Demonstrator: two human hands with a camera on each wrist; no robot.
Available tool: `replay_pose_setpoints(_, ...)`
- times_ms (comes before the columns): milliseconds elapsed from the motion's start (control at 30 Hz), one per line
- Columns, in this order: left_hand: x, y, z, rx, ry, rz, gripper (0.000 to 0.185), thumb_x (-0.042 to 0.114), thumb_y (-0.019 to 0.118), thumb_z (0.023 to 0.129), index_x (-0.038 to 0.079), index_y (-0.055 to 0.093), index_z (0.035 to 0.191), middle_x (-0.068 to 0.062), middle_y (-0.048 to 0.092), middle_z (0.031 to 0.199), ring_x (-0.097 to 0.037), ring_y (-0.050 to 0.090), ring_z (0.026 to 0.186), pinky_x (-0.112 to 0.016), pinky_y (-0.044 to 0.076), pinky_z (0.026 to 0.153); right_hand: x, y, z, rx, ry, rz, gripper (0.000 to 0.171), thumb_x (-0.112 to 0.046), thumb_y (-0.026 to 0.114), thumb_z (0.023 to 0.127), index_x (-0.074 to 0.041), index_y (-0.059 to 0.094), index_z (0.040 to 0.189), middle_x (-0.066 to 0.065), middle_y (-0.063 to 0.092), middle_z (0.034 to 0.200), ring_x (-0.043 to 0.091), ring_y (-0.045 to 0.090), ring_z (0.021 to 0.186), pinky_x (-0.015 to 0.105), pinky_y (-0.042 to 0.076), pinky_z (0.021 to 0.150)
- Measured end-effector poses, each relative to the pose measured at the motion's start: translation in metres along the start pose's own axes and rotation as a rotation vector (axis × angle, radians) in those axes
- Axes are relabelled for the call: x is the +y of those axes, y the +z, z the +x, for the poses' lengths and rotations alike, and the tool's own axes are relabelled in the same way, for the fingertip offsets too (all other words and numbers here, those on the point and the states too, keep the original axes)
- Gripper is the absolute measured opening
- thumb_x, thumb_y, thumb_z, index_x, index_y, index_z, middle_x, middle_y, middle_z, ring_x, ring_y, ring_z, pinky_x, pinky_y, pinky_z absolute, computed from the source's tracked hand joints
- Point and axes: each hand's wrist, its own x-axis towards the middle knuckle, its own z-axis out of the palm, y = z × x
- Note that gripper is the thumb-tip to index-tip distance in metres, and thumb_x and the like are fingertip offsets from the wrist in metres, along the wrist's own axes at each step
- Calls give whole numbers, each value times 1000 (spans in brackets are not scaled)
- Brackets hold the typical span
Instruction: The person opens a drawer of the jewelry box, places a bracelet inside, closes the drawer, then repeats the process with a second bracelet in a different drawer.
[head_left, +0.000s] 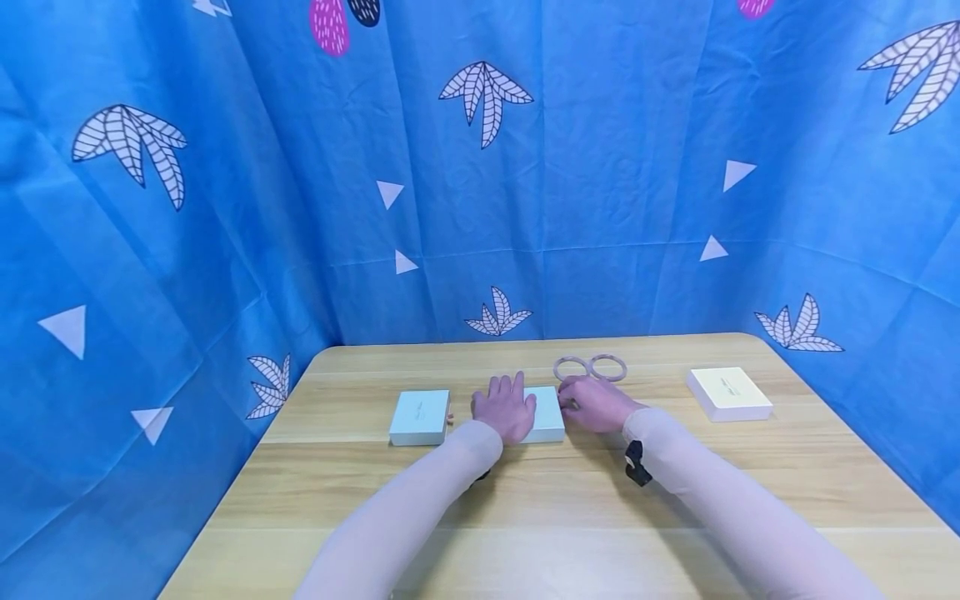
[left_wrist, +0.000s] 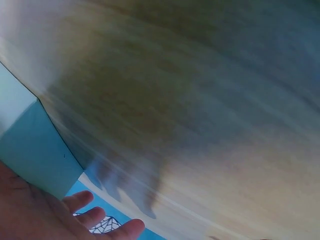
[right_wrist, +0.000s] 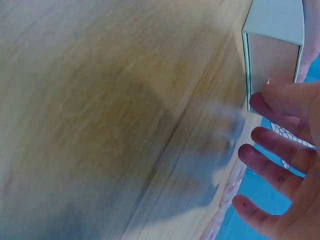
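A pale mint drawer-style box (head_left: 547,410) lies on the table between my hands. My left hand (head_left: 504,408) rests on its left part, thumb across the top and fingers pointing away. In the left wrist view the fingers (left_wrist: 120,231) reach straight past the box's end. My right hand (head_left: 596,404) is at the box's right side. Seen from the right wrist, thumb and index finger pinch a small pull tab (right_wrist: 268,80) on the pinkish end face (right_wrist: 272,57), most of the tab being hidden. The other fingers of that hand are spread.
Left of my hands is a similar mint box (head_left: 420,414) with a small tab (head_left: 451,418) on its right side. Two joined lilac rings (head_left: 608,357) lie behind my right hand. A cream-topped box (head_left: 729,392) sits at the right. Blue curtain (head_left: 600,292) surrounds the table.
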Motion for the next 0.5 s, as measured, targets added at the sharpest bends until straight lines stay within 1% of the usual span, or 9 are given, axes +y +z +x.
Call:
replay_pose_setpoints(133, 0, 1, 2, -14, -8, 1, 65, 51, 21, 106, 19, 20, 162, -9, 34, 161, -31, 25, 151, -62, 34, 111, 0, 0, 0, -4, 10, 2, 10, -12, 70, 90, -17, 79, 92, 5, 72, 112, 25, 69, 106, 50, 54, 93)
replay_pose_setpoints(267, -2, 6, 6, -28, -9, -2, 66, 53, 19, 106, 21, 18, 163, -8, 32, 162, -30, 24, 152, -62, 32, 112, 0, 1, 0, -3, 14, 12, 11, -9, 70, 89, -15, 79, 91, 6, 72, 111, 27, 68, 106, 55, 54, 90)
replay_pose_setpoints(333, -3, 7, 7, -21, -7, -6, 65, 53, 19, 106, 21, 19, 163, -8, 34, 162, -30, 25, 151, -62, 32, 112, 0, 2, 1, -3, 18, 11, 11, -9, 70, 88, -15, 79, 90, 6, 72, 110, 27, 69, 105, 55, 54, 90)
replay_pose_setpoints(500, -4, 9, 10, -25, -6, -16, 64, 52, 19, 106, 22, 20, 163, -8, 32, 163, -31, 24, 152, -62, 32, 112, 2, 5, 2, 0, 20, -4, 11, -9, 70, 88, -16, 77, 85, 4, 72, 108, 24, 68, 103, 49, 56, 88)
